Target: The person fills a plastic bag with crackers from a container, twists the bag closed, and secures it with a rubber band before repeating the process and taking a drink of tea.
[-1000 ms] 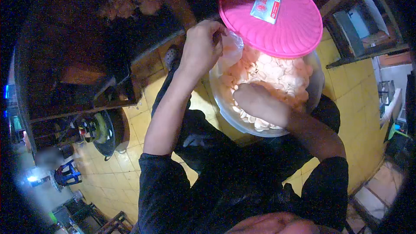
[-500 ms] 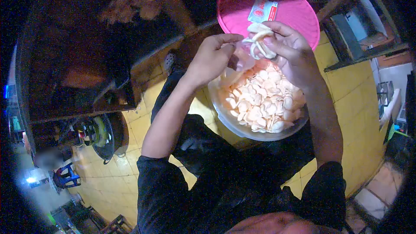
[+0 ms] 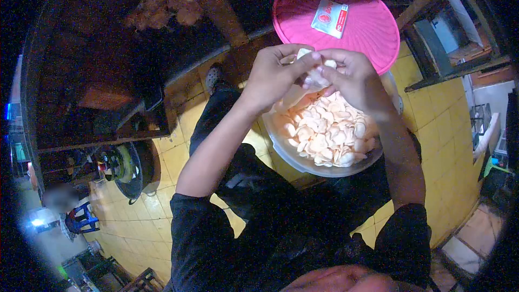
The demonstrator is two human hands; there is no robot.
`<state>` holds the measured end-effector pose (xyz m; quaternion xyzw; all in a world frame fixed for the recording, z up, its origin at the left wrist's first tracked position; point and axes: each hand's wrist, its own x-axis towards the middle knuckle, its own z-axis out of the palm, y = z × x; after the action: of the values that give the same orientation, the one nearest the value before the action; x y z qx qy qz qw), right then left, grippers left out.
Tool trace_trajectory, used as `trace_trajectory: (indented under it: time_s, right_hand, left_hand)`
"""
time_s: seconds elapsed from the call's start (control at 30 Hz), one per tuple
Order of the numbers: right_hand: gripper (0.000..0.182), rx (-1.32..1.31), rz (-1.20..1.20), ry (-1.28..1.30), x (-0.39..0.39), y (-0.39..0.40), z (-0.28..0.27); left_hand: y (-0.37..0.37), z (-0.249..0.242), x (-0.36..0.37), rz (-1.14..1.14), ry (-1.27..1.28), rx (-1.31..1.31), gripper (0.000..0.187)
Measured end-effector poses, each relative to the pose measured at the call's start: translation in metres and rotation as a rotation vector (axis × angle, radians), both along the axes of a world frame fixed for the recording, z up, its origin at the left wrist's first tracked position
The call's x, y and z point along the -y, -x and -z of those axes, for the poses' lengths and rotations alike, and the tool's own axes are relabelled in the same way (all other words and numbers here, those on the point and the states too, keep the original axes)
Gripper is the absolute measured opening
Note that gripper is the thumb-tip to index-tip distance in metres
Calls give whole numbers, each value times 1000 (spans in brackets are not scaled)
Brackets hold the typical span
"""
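My left hand (image 3: 274, 75) is closed on the rim of a clear plastic bag (image 3: 294, 94), which hangs over the tub. Against it, my right hand (image 3: 352, 80) is closed around a few pale crackers (image 3: 319, 73). The fingers of both hands meet at the bag's mouth and partly hide what they grip. Beneath them, a large translucent tub (image 3: 303, 166) holds a heap of round, curled crackers (image 3: 332, 130). It sits between my legs.
A pink ribbed lid (image 3: 373, 24) lies beyond the tub, with a white and red printed packet (image 3: 330, 19) on it. Dark wooden shelving (image 3: 97, 65) stands on the left. A black wok (image 3: 143, 170) is low on the left, above yellow floor tiles (image 3: 130, 232).
My right hand has come down and left with the crackers to meet my left hand at the bag. The printed packet on the lid is now more exposed.
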<state>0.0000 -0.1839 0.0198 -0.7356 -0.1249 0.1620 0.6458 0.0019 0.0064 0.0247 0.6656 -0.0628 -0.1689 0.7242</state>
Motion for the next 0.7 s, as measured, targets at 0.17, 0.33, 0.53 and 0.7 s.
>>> trace_trajectory:
  time_s: [0.17,0.33,0.53,0.7]
  right_hand:
    - [28,424,113,139,-4,-1,23]
    - [26,564,239,420,-7,3,12]
    - [26,543,260,451,-8,7,4]
    - [26,633,275,495,-7,4,9]
  left_hand:
    - [-2,2,-1,-34,-113,81,19]
    - [0,6,3,11,-71,85,32]
    - [0,9,0,86,-331,404,37]
    - [-3,10,-3,15,-374,363,32]
